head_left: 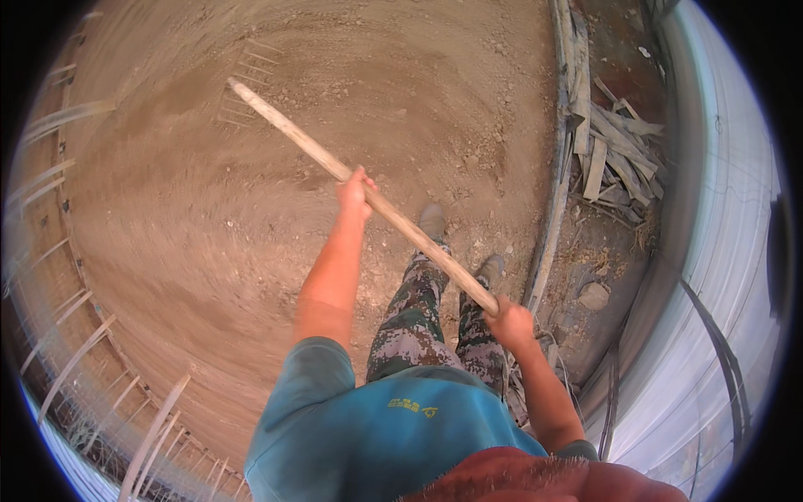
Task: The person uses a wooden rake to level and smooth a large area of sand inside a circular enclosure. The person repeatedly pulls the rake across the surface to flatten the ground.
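A rake point(297, 132) with a long pale wooden handle slants across the middle of the view. Its head point(232, 100), a row of thin tines smeared by motion, is at the upper left, over the soil. Partway along the handle, my left hand point(357, 192) is wrapped round the wood with the arm stretched forward. My right hand point(510, 324) grips the near end of the handle, beside my right thigh. Whether the tines touch the ground I cannot tell.
Loose brown soil point(435, 109) with small clods spreads ahead and left. A long board edge point(552, 217) runs along the right, with broken wooden slats point(623, 159) heaped beyond it. Translucent plastic sheeting point(736, 209) curves up at far right. Several bent stakes point(75, 356) line the left.
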Demonstrator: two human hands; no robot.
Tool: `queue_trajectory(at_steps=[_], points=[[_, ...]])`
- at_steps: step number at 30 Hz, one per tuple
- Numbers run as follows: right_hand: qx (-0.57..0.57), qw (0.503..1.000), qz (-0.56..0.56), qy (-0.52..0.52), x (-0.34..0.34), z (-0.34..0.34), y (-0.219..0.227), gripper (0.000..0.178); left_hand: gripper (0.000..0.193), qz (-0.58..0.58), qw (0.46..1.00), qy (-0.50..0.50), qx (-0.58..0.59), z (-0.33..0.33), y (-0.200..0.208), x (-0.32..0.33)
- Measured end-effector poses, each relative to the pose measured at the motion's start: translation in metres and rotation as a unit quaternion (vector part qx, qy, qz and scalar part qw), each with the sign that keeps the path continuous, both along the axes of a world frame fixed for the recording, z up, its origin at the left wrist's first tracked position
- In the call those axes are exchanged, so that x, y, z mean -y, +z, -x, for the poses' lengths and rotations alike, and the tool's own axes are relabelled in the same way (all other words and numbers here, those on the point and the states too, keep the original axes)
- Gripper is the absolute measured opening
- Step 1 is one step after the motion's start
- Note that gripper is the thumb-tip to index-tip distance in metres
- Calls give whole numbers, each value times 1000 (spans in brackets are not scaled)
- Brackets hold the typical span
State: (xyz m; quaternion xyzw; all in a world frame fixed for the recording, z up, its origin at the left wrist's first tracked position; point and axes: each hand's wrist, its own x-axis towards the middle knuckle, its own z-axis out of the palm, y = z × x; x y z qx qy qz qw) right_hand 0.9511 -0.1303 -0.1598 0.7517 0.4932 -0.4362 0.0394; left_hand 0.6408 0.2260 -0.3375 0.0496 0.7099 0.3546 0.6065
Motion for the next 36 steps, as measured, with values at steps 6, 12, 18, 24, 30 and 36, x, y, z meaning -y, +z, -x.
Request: queue_trajectory(at_steps=[6, 12, 18, 24, 30, 36], points=[[-107, 989, -28, 101, -287, 129, 0, 45, 24, -108, 988, 72, -83, 103, 57, -126], [-173, 972, -30, 154, -479, 238, -4, 44, 24, -50, 997, 56, 12, 118, 68, -188], [-145, 976, 58, 151, -469, 245, -7, 42, 26, 22, 999, 36, -14, 140, 12, -175], [-94, 980, 76, 156, -426, 184, 41, 40, 27, 55, 997, 56, 21, 102, 9, -162], [-49, 985, 109, 125, -343, 102, 70, 42, 23, 97, 992, 73, 46, 46, -9, -120], [8, 996, 36, 87, -229, -3, 72, 50, 26, 114, 984, 99, 92, -29, -42, -64]])
